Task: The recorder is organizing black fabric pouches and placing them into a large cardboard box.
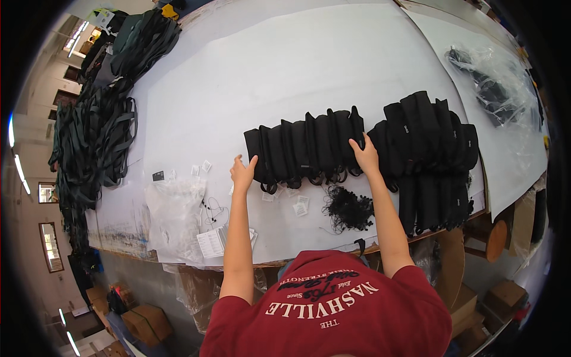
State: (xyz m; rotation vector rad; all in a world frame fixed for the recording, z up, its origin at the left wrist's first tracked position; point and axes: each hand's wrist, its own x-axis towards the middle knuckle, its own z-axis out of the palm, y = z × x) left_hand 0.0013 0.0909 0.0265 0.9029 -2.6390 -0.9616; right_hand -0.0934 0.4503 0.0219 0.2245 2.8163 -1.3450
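Note:
A row of black fabric pouches [306, 149] stands packed side by side on the white table, with loops along its near side. At the row's left end is my left hand [242, 174], fingers spread and the thumb against the outermost pouch. My right hand [366, 156] grips the pouch at the right end, thumb on its near face; its other fingers are partly hidden. Close to my right forearm lies a tangled heap of thin black cords [348, 209]. Small white packets [300, 206] are scattered just below the row.
More black pouches [425, 137] are piled to the right. Dark straps [98, 140] heap along the left edge. Clear plastic bags [172, 208] and printed cards [211, 243] lie near left. A plastic-wrapped black bundle [491, 89] sits far right. Cardboard boxes [147, 324] stand below the table [250, 71].

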